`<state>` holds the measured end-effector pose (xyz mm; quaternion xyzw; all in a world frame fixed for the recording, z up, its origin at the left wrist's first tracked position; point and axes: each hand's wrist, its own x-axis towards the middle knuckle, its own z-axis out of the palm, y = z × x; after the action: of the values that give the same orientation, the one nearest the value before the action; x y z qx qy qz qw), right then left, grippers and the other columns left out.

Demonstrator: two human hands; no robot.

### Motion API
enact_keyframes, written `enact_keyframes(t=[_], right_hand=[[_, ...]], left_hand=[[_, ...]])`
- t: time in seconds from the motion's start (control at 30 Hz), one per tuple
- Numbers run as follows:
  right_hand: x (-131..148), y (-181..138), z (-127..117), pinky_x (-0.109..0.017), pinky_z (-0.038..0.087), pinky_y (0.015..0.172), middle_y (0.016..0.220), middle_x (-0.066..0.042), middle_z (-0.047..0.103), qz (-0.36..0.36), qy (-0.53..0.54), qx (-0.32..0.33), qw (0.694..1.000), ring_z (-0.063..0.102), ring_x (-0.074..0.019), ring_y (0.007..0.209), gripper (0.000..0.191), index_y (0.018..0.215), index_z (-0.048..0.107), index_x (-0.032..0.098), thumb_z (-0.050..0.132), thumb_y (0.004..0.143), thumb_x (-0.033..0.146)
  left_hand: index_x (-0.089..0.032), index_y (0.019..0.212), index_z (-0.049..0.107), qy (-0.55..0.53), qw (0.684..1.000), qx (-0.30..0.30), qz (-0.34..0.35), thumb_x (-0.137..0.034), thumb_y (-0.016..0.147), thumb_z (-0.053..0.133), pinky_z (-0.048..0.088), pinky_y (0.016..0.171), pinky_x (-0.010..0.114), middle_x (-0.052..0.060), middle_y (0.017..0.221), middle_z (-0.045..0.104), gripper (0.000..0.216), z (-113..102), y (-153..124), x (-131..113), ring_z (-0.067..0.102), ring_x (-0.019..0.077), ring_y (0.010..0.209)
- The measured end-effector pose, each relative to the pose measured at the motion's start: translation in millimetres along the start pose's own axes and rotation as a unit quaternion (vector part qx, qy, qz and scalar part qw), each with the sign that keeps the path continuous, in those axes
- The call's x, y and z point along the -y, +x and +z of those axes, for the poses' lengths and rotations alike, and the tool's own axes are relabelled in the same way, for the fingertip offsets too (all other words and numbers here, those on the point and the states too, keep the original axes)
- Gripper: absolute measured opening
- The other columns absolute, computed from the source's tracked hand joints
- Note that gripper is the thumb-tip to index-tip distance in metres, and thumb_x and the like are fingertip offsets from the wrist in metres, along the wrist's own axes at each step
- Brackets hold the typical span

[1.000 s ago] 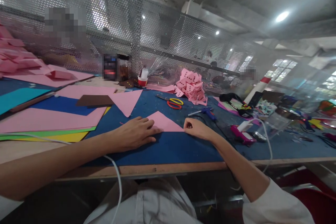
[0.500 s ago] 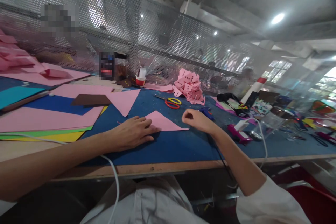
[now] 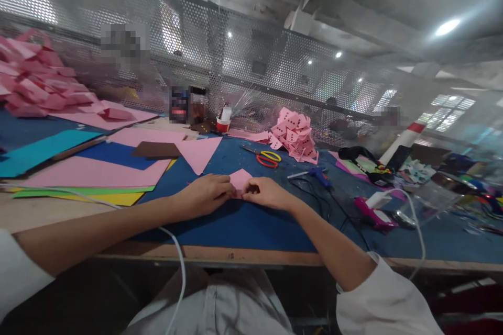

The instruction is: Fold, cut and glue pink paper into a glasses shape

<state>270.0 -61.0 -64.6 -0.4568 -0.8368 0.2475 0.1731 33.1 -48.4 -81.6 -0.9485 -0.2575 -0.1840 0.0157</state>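
Note:
A piece of pink paper [image 3: 240, 176] lies on the blue table surface between my hands, its near edge partly covered by fingers. My left hand [image 3: 206, 194] is curled on the paper's left side, with the fingertips at its near edge. On the opposite side, my right hand [image 3: 269, 193] pinches the paper's edge between thumb and fingers. Beyond the hands lie scissors [image 3: 267, 158] with red and yellow handles. A blue glue gun [image 3: 321, 177] rests to the right of my right hand, its cord trailing toward me.
A pile of dotted pink paper pieces [image 3: 294, 135] stands behind the scissors. Coloured sheets [image 3: 129, 174] and a large heap of folded pink paper [image 3: 37, 76] occupy the left. At right sits a magenta device [image 3: 375, 214] with a white cable. A perforated metal screen [image 3: 243, 52] closes off the back.
My right hand has moved left onto the pink paper, and both hands now work at its near edge. The paper's right point no longer extends outward. The view has shifted left.

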Motion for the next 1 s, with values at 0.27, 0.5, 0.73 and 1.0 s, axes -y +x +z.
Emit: enact_keyframes(t=[0.27,0.5,0.73,1.0], right_hand=[[-1.9,-0.9,3.6,-0.023,0.039,0.067,0.086,0.0,0.067,-0.017,-0.007,-0.014,1.0,0.057,-0.0114,0.074,0.012,0.093,0.07,0.018,0.065,0.084,0.024],[-0.8,-1.3,2.2,-0.024,0.039,0.069,0.087,-0.002,0.068,-0.01,-0.019,-0.008,1.0,0.058,-0.0129,0.076,0.012,0.092,0.07,0.018,0.064,0.085,0.025],[-1.2,-1.5,2.7,-0.024,0.038,0.068,0.087,-0.001,0.068,-0.017,-0.02,-0.011,1.0,0.057,-0.0126,0.075,0.012,0.092,0.07,0.018,0.064,0.085,0.025],[-1.2,-1.6,2.9,-0.024,0.038,0.069,0.087,-0.001,0.068,-0.019,-0.017,-0.011,1.0,0.057,-0.0126,0.076,0.013,0.093,0.071,0.018,0.064,0.084,0.025]], left_hand=[[-0.021,0.099,0.07,-0.06,0.993,0.014,-0.098,-0.022,0.092,0.052,0.045,0.084,0.03,0.005,0.097,0.068,0.019,-21.1,-16.9,19.2,0.062,0.0196,0.093],[-0.021,0.087,0.072,-0.108,0.968,0.06,-0.218,-0.041,0.086,0.059,0.043,0.072,0.027,0.003,0.087,0.071,0.025,-35.5,-27.5,24.7,0.064,0.0205,0.082],[-0.019,0.084,0.07,-0.137,0.956,0.062,-0.252,-0.047,0.085,0.057,0.04,0.066,0.027,0.004,0.08,0.071,0.031,-32.8,-22.7,21.5,0.064,0.0204,0.075],[-0.019,0.076,0.068,-0.098,0.956,0.088,-0.263,-0.042,0.081,0.057,0.039,0.064,0.028,0.005,0.079,0.071,0.026,-34.6,-17.7,21.8,0.063,0.0218,0.074]])
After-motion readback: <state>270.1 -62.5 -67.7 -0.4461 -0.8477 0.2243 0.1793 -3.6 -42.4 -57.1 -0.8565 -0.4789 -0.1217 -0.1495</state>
